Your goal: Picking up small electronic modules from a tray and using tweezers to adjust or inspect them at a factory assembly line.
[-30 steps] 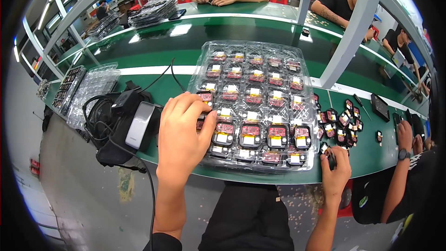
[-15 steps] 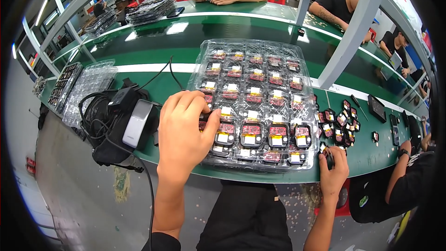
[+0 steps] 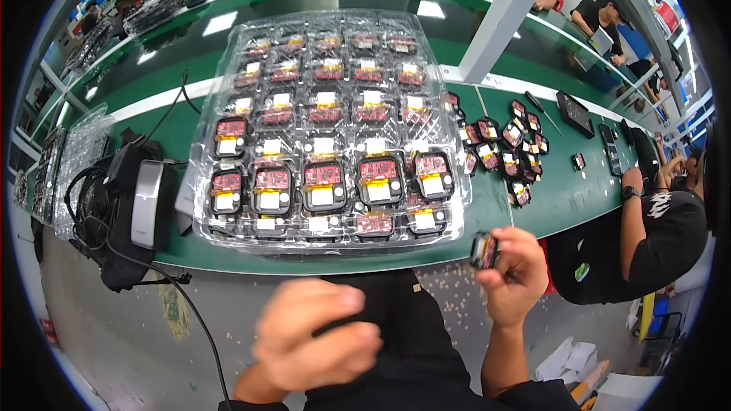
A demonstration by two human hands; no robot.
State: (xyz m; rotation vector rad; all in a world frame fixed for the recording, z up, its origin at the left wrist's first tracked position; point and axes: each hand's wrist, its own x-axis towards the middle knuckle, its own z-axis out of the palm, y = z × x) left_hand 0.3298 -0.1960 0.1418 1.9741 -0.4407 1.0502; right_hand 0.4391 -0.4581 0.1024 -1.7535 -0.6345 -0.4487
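Note:
My right hand [image 3: 518, 278] pinches a small black-framed circuit module [image 3: 484, 250] between thumb and fingers, raised off the table's front edge and tilted so its side shows. My left hand [image 3: 316, 335] is blurred, in front of my body below the table edge; its fingers look apart, with nothing visible in them. Beyond it lies a stack of clear plastic trays [image 3: 327, 242], its pockets filled with similar modules showing red boards, yellow strips and white labels. Along its nearer row sit upright-facing modules [image 3: 324, 185], with one more [image 3: 231, 137] behind at the left.
Loose modules [image 3: 512, 137] lie heaped right of the trays, near a screwdriver [image 3: 542, 113] and a black tray [image 3: 575, 114]. A grey post [image 3: 509, 19] rises behind. Cables and a black bag with a silver device [image 3: 152, 205] sit left. A co-worker's arm [image 3: 632, 217] is at right.
My left hand has drawn back from the tray towards my body. My right hand has lifted a module off the table edge. The view has swung right and downward.

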